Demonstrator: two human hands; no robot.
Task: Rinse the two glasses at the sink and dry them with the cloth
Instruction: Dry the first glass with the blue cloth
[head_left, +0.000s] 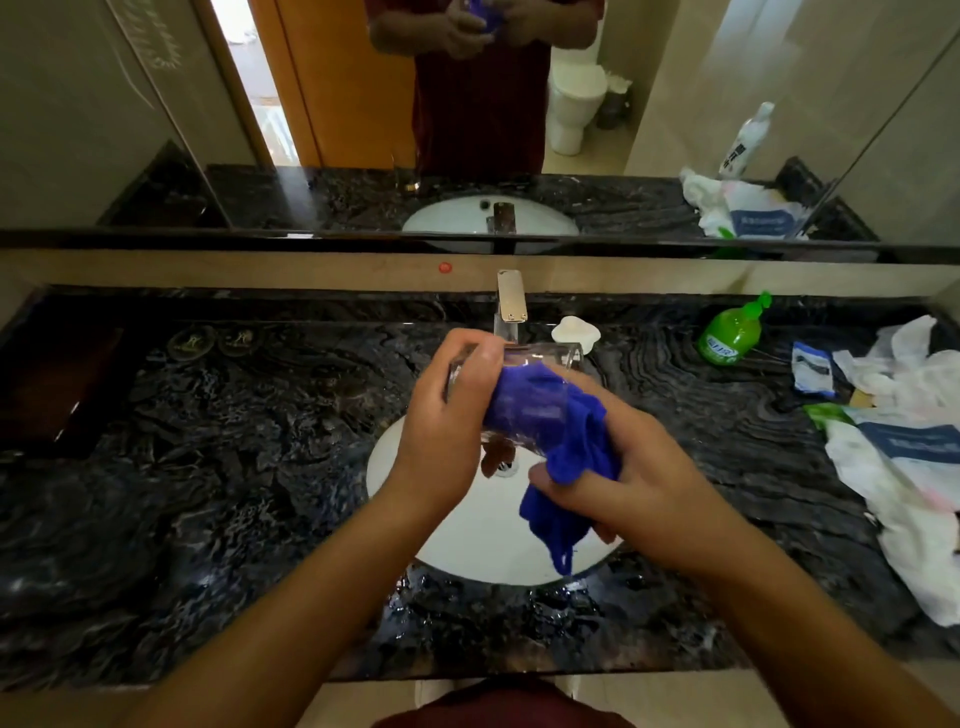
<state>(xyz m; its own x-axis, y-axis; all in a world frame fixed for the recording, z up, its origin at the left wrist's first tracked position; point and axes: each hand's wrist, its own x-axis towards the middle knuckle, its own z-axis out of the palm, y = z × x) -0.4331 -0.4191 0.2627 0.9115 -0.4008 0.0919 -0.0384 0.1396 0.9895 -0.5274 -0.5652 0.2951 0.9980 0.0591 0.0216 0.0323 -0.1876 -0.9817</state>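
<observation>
While over the sink (457, 540), glass (540, 358) held tilted.
Left hand (447, 415) wraps it; right hand (623, 467) clasps blue cloth (566, 457) stuffed inside.

The left hand (447, 415) covered much of the glass (524, 384), and the blue cloth (561, 447) hid its inside. The right hand's (623, 478) fingertips were buried in cloth. White plastic bags (904, 467) ran off the right edge; their print was unreadable.
</observation>
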